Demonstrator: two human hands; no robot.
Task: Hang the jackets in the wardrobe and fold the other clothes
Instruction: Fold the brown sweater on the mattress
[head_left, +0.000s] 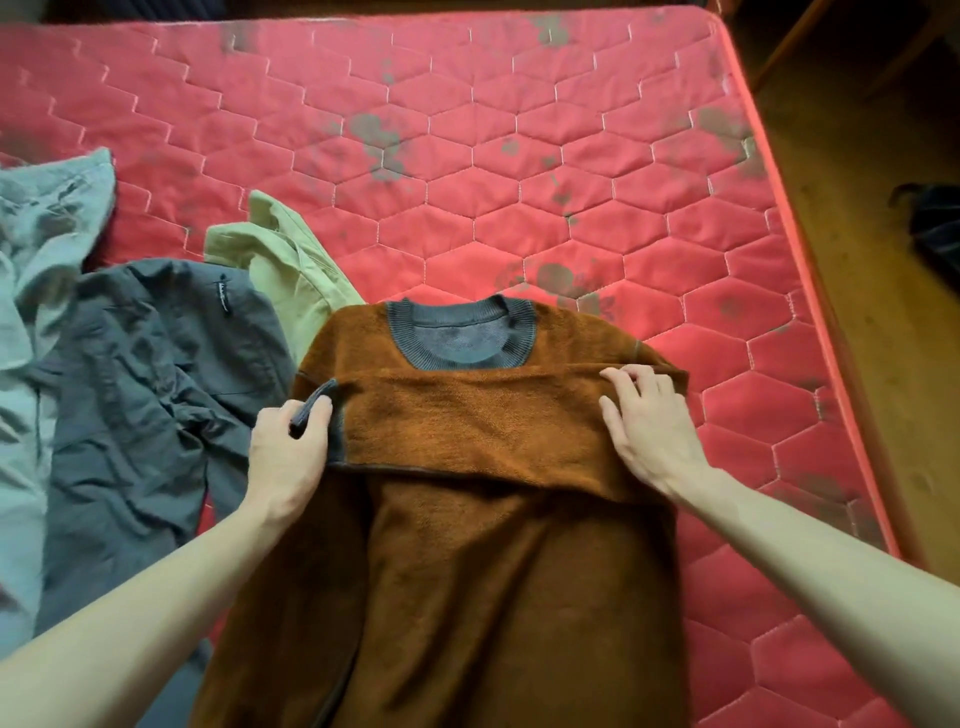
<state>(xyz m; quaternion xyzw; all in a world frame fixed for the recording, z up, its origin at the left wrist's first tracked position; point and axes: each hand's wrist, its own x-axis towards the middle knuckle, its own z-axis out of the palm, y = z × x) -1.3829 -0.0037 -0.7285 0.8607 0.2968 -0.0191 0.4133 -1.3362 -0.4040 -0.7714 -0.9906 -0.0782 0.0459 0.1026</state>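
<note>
A rust-brown fleece sweater (467, 571) with a dark grey ribbed collar (462, 332) lies flat on a red quilted mattress (519, 156), neck end pointing away from the person and its body running down toward the bottom edge of the view. A sleeve (467, 421) is folded across the chest as a horizontal band just below the collar. The left hand (288, 452) sits at the left end of that band, its fingers and thumb curled round the dark grey cuff (311, 410), pinching it. The right hand (649, 426) lies on the right end of the band near the shoulder, palm down with fingers spread and only slightly bent, pressing on the fabric rather than gripping it. To the left of the sweater, other clothes lie crumpled on the mattress: a dark grey garment (140, 389) touching the sweater's left side, a pale olive-beige garment (291, 265) partly tucked behind the sweater's left shoulder, and a light grey-green garment (36, 260) at the far left edge. The mattress surface shows dark greyish stains. Beyond the mattress's right edge is a wooden floor (883, 338), with a dark object (935, 228) lying on it, too blurred to identify.
</note>
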